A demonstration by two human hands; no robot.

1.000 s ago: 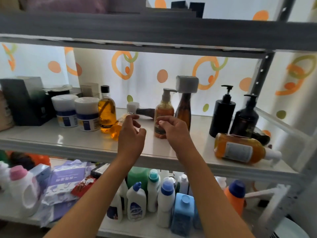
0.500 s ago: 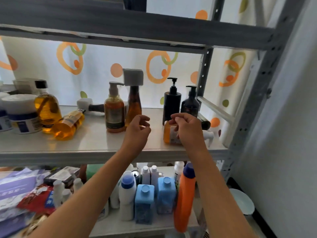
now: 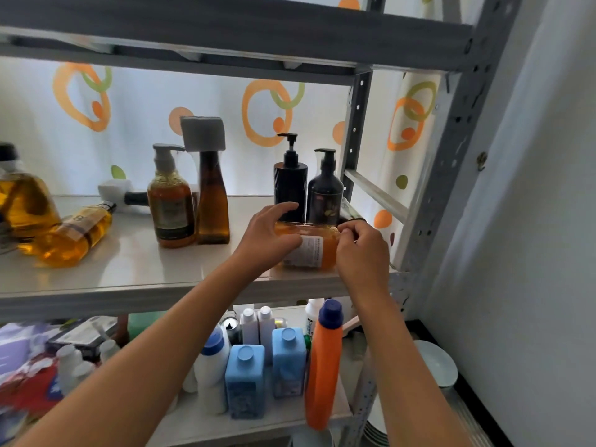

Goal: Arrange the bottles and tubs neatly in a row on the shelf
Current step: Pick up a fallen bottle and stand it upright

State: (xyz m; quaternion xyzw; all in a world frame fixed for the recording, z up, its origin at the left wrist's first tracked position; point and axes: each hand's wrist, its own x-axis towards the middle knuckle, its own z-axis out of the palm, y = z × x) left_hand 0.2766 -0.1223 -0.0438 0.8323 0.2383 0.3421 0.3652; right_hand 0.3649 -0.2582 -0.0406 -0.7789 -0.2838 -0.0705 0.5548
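While my left hand [image 3: 264, 238] and right hand [image 3: 361, 250] curl their fingers round the fallen orange bottle [image 3: 314, 250], I risk toppling the black pump bottles [image 3: 291, 185] just behind.

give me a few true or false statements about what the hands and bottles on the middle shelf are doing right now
1. Both hands hold the orange bottle lying on its side. True: the left hand and right hand grip it at either end.
2. The two black pump bottles lie flat. False: they stand upright behind the hands.
3. A yellow bottle lies tipped over at the left of the shelf. True.
4. The brown bottle with the grey square cap stands left of the amber pump bottle. False: it stands on its right.
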